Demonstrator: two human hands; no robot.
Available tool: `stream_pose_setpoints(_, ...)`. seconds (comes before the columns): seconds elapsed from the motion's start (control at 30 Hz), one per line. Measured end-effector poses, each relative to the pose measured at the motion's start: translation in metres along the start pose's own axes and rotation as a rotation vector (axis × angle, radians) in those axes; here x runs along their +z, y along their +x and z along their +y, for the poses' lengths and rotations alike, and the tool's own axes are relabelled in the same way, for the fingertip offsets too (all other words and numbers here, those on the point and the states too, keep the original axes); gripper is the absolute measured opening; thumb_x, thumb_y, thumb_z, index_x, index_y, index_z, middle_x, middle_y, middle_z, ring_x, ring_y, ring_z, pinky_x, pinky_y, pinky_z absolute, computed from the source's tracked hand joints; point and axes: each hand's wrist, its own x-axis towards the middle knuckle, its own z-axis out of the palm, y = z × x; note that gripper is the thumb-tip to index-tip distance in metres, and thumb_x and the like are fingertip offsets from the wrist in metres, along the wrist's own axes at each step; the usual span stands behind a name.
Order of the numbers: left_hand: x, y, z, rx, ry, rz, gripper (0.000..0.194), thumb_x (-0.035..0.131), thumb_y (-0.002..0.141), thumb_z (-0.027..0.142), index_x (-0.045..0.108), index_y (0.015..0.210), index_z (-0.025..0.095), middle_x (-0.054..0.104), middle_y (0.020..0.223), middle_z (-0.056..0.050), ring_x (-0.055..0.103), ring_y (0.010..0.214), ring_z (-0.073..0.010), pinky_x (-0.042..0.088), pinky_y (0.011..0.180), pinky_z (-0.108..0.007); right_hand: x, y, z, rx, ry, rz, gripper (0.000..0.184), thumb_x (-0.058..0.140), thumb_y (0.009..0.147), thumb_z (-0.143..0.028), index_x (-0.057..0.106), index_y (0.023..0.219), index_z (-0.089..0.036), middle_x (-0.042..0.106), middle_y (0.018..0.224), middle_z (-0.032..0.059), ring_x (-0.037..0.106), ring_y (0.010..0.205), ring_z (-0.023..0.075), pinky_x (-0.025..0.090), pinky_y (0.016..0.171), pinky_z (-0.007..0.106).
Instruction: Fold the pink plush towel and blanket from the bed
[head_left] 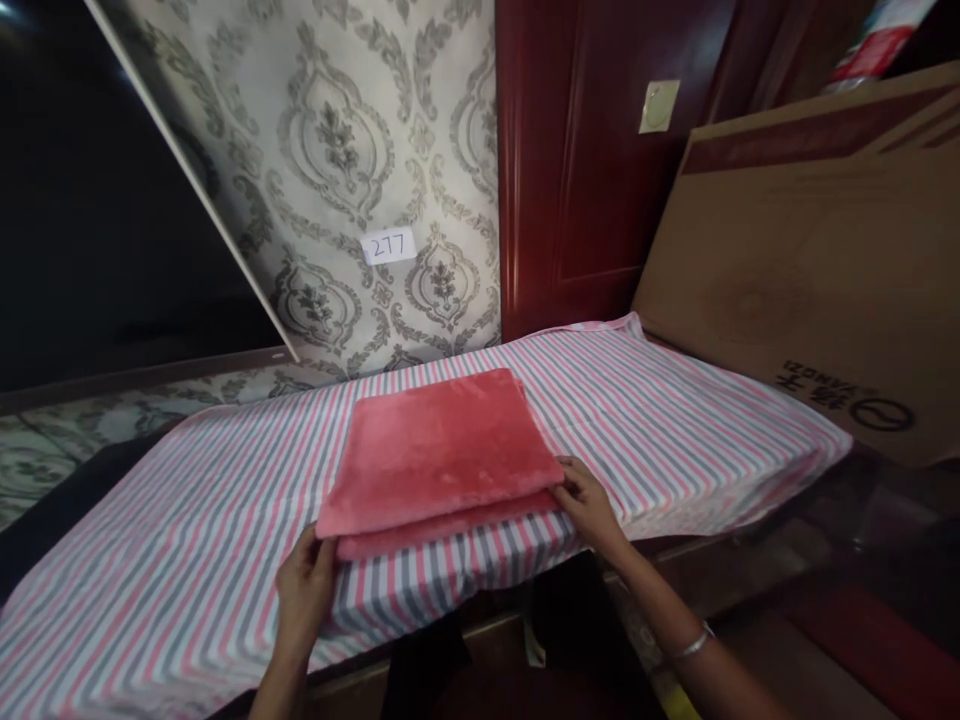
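A coral-pink plush cloth (442, 445), folded into a rectangle, lies on a striped cover (225, 500) in the middle of the view. Its upper layer overhangs a lower fold (450, 525) along the near side. At the near left corner, my left hand (306, 575) pinches the cloth's edge between thumb and fingers. My right hand (589, 500) grips the near right corner in the same way, with its fingertips partly hidden at the edge. A bracelet (694, 640) circles my right wrist.
A dark television (120, 200) stands at the left, before patterned wallpaper (337, 120) with a paper label (388, 245) reading 277. Behind the table is a dark red wooden panel (577, 160). A large cardboard box (810, 260) leans at the right.
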Motion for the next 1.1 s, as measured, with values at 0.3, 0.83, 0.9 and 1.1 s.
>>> stream_pose_setpoints(0.3, -0.002, 0.007, 0.043, 0.470, 0.183, 0.155, 0.055, 0.057, 0.084, 0.055, 0.058, 0.127, 0.020, 0.061, 0.134, -0.016, 0.057, 0.125, -0.0345, 0.048, 0.102, -0.051, 0.001, 0.002, -0.001, 0.040, 0.045, -0.015, 0.031, 0.066, 0.086, -0.051, 0.077, 0.099, -0.025, 0.062, 0.118, 0.0107, 0.058, 0.116, 0.0300, 0.048, 0.101, 0.044)
stream_pose_setpoints(0.83, 0.031, 0.026, 0.042, 0.775, 0.494, -0.416, 0.046, 0.055, 0.087, 0.036, 0.066, 0.131, 0.029, 0.067, 0.135, -0.007, 0.063, 0.125, -0.0293, 0.052, 0.103, -0.048, 0.008, 0.005, 0.007, 0.044, 0.062, -0.041, 0.030, 0.061, 0.086, -0.040, 0.077, 0.105, -0.024, 0.062, 0.120, 0.0123, 0.058, 0.116, 0.0297, 0.047, 0.102, 0.045)
stream_pose_setpoints(0.9, 0.033, 0.039, 0.070, 0.682, 0.424, -0.513, 0.044, 0.055, 0.089, 0.047, 0.070, 0.126, 0.028, 0.071, 0.127, -0.007, 0.068, 0.117, -0.0278, 0.055, 0.101, -0.044, 0.009, 0.005, 0.007, 0.049, 0.067, -0.040, 0.029, 0.061, 0.086, -0.039, 0.077, 0.106, -0.025, 0.062, 0.121, 0.0116, 0.058, 0.117, 0.0296, 0.047, 0.103, 0.045)
stream_pose_setpoints(1.1, 0.100, 0.099, 0.160, 0.677, 0.299, -0.543, 0.057, 0.044, 0.093, 0.055, 0.064, 0.133, 0.018, 0.065, 0.137, -0.013, 0.060, 0.128, -0.0285, 0.043, 0.114, -0.047, 0.006, 0.003, 0.006, 0.035, 0.095, -0.087, 0.032, 0.060, 0.088, -0.040, 0.075, 0.111, -0.024, 0.060, 0.123, 0.0124, 0.056, 0.119, 0.0307, 0.046, 0.105, 0.046)
